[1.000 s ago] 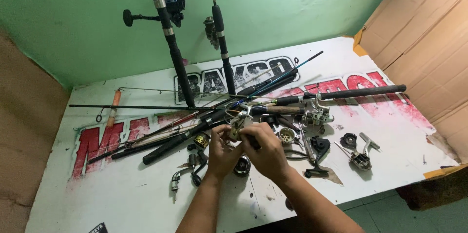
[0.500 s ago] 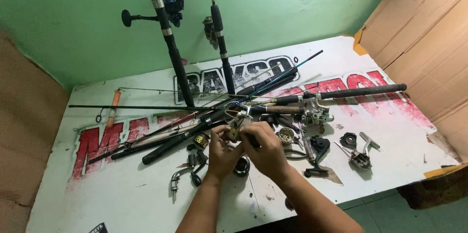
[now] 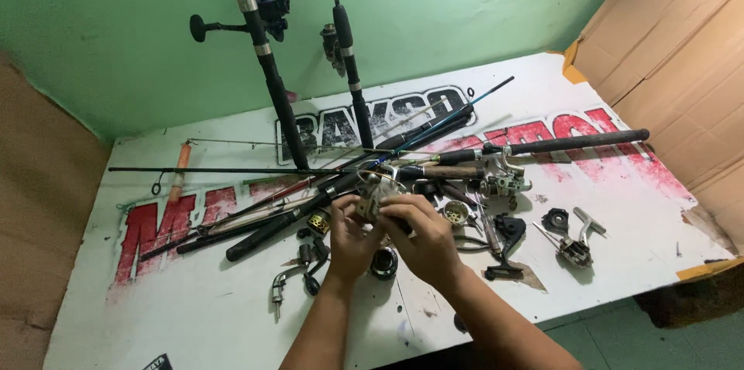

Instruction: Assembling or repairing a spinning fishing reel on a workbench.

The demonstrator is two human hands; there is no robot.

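Gripping the same small reel part [image 3: 370, 203], both hands' fingers [image 3: 403, 211] stay clamped, barely shifted since earlier.

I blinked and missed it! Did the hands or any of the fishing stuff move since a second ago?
Hardly anything. The left hand and right hand still hold the small reel part between them over the table, fingers shifting only a little. The rods and loose reel pieces stayed put.

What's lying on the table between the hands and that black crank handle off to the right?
In the head view, between the hands and the black crank handle lie a small round brass-coloured reel part and thin metal pieces; the table is cluttered there.
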